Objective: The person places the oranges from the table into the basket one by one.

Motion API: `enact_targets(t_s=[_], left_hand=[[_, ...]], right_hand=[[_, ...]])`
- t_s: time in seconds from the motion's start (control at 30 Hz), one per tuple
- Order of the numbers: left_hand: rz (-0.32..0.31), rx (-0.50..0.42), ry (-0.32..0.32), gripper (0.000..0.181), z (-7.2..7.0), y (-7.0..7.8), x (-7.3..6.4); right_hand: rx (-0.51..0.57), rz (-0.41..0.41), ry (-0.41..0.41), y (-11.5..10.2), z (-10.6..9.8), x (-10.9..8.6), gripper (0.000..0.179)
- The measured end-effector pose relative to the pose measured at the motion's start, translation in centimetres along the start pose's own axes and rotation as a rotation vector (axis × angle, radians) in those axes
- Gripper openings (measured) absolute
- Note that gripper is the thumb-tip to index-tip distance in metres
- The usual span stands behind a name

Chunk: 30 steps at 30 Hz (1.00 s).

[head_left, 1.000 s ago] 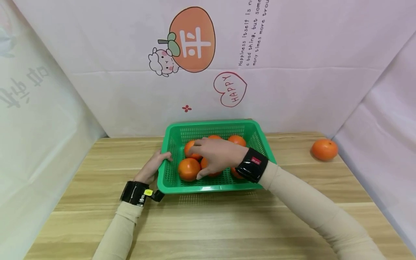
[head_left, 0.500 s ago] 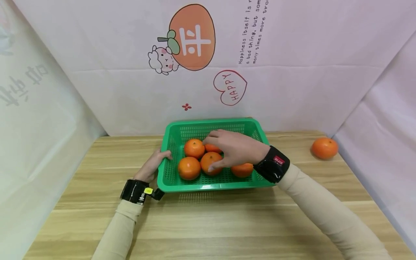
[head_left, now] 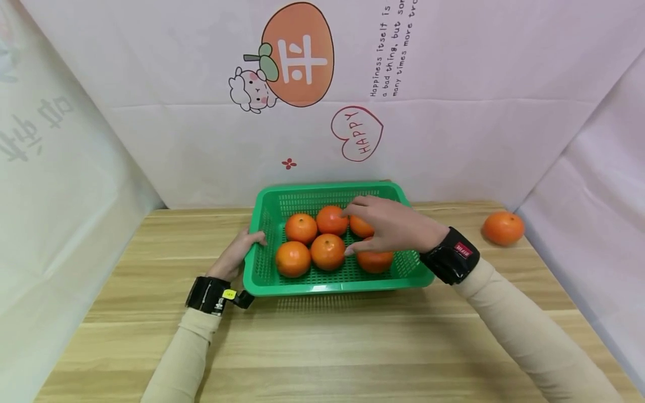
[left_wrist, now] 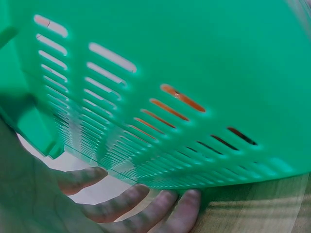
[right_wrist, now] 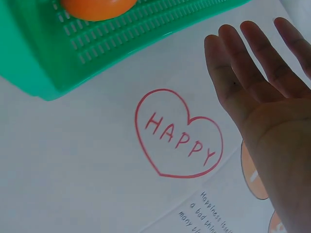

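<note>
My left hand (head_left: 233, 255) grips the left side of a green plastic basket (head_left: 302, 290), thumb over the rim. In the left wrist view its fingers (left_wrist: 158, 206) reach under the slotted wall. Several oranges sit inside the basket, among them a front-left orange (head_left: 293, 259), a middle one (head_left: 328, 252) and a back one (head_left: 332, 220). My right hand (head_left: 395, 225) hovers over the basket's right half, holding nothing, with its fingers loosely extended. It partly hides a back-right orange (head_left: 360, 225) and overlaps the front-right orange (head_left: 374, 262).
One more orange (head_left: 503, 228) lies on the wooden table (head_left: 322, 347) at the far right, near the right-hand cloth. Behind the basket rises a white printed cloth (head_left: 201, 151); similar cloths flank both sides of the table.
My right hand has moved rightward across the basket, uncovering the left and middle oranges. My left hand keeps its grip on the rim, and the basket stays in place.
</note>
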<state>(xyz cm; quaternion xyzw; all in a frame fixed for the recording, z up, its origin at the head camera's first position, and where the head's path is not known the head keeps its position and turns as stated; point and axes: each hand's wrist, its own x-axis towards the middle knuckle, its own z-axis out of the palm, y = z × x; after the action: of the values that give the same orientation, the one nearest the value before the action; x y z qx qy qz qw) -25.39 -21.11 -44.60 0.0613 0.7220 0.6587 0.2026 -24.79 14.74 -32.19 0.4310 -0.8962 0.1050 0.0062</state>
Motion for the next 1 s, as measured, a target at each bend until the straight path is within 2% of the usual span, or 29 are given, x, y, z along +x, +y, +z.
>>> enact_targets(t_s=[0.37, 0.8, 1.0], left_hand=[[-0.01, 0.005, 0.01, 0.075, 0.0, 0.1, -0.2], [-0.02, 0.002, -0.003, 0.076, 0.0, 0.3, -0.2], [-0.02, -0.005, -0.008, 0.075, -0.1, 0.3, -0.1]], right_hand=[[0.076, 0.127, 0.002, 1.5, -0.6, -2.4, 0.068], [0.063, 0.202, 0.052, 3.9, -1.8, -5.2, 0.069], [0.068, 0.24, 0.131, 5.2, -2.4, -7.0, 0.067]])
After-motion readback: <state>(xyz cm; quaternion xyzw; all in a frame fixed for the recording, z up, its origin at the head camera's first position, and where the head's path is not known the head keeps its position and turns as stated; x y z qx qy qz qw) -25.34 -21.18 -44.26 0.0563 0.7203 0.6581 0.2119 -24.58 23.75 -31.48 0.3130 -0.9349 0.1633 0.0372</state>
